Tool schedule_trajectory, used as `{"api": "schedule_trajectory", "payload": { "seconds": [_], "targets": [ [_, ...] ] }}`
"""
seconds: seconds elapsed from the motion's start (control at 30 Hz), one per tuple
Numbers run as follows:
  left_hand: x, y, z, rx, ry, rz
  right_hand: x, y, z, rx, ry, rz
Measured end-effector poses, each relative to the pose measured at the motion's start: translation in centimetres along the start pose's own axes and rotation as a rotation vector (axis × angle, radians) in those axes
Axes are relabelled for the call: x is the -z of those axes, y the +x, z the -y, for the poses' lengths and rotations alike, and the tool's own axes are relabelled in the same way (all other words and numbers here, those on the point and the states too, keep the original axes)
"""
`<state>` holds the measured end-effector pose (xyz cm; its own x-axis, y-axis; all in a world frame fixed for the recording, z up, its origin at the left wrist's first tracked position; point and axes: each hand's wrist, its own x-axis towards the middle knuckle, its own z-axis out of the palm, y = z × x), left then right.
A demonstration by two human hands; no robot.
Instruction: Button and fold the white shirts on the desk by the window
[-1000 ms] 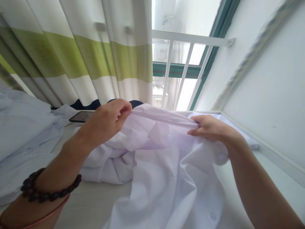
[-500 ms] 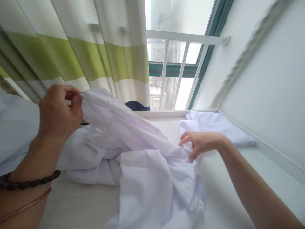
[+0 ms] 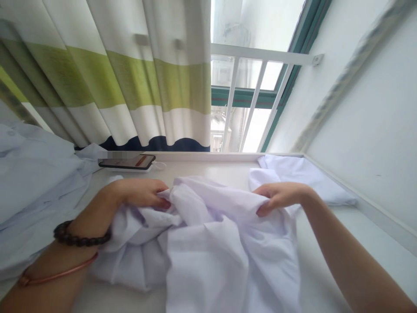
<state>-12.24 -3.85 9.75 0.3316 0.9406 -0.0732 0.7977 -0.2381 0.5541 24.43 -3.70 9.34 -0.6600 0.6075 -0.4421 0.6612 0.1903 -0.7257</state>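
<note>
White garment gathered loosely between two bare hands

A long curtain [image 3: 130,74], cream with a green band, covers the back left. A white wall [image 3: 374,165] rises at right, and a window [image 3: 260,56] with a white railing stands between them. Below lies a white surface [image 3: 202,165] with a raised edge.

At its front centre, between the person's hands, is a rumpled white garment [image 3: 208,252], its exact kind unclear. A pile of white clothing [image 3: 35,161] fills the left side; a flat, folded-looking white cloth [image 3: 302,174] lies in the far right corner.

The left hand [image 3: 143,191] pinches the garment's upper left part; the right hand [image 3: 280,193] grips its upper right edge. The hands are well apart. Beyond the left hand lies a phone [image 3: 130,162], and that wrist wears a dark bead bracelet [image 3: 81,239].

The handling seems to be at an early stage: the garment's upper edge is held at both sides, while the rest remains bunched and creased, not laid flat.

Half a second ago, the left hand was higher and farther left, stretching the cloth across most of the phone. Now it is lower, nearer the right hand, and the phone shows.
</note>
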Motion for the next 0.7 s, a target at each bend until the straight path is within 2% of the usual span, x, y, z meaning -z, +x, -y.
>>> {"api": "schedule_trajectory", "payload": {
  "seconds": [0.03, 0.07, 0.1, 0.13, 0.2, 0.27, 0.33, 0.43, 0.5, 0.53, 0.57, 0.63, 0.7],
  "targets": [
    [0.7, -0.5, -0.2, 0.032, -0.039, 0.265, 0.4, -1.0, 0.0, 0.003, 0.076, -0.034],
    [1.4, -1.0, -0.4, 0.048, -0.086, 0.455, 0.8, -1.8, -0.1, 0.015, 0.149, -0.101],
    [2.0, -1.4, -0.6, 0.044, -0.129, 0.55, 1.2, -2.5, -0.3, 0.033, 0.216, -0.203],
    [2.5, -1.6, -0.7, 0.031, -0.163, 0.54, 1.4, -3.0, -0.6, 0.04, 0.27, -0.301],
    [3.0, -1.5, -0.5, -0.014, -0.182, 0.252, 1.7, -3.2, -1.4, 0.027, 0.345, -0.451],
    [3.1, -0.9, -0.1, -0.004, -0.154, -0.091, 1.8, -2.9, -2.3, 0.034, 0.407, -0.518],
    [3.1, 0.1, 0.7, 0.055, -0.112, -0.343, 1.9, -2.5, -3.0, 0.118, 0.487, -0.572],
    [3.0, 1.3, 2.0, 0.106, -0.011, -0.58, 2.0, -2.2, -3.5, 0.219, 0.587, -0.711],
    [2.9, 1.5, 2.5, 0.086, -0.005, -0.619, 2.1, -1.7, -3.3, 0.198, 0.576, -0.842],
    [2.8, 1.5, 2.6, 0.068, -0.04, -0.578, 2.0, -1.3, -3.2, 0.176, 0.548, -0.919],
    [2.6, 1.3, 2.5, 0.048, -0.103, -0.482, 1.9, -0.7, -3.1, 0.16, 0.511, -0.984],
    [2.2, 0.8, 1.9, 0.009, -0.282, -0.167, 1.6, 0.7, -3.0, 0.148, 0.412, -1.044],
    [1.5, 0.4, 1.2, -0.011, -0.465, 0.189, 1.3, 2.1, -3.0, 0.13, 0.268, -1.011]
  ]
}}
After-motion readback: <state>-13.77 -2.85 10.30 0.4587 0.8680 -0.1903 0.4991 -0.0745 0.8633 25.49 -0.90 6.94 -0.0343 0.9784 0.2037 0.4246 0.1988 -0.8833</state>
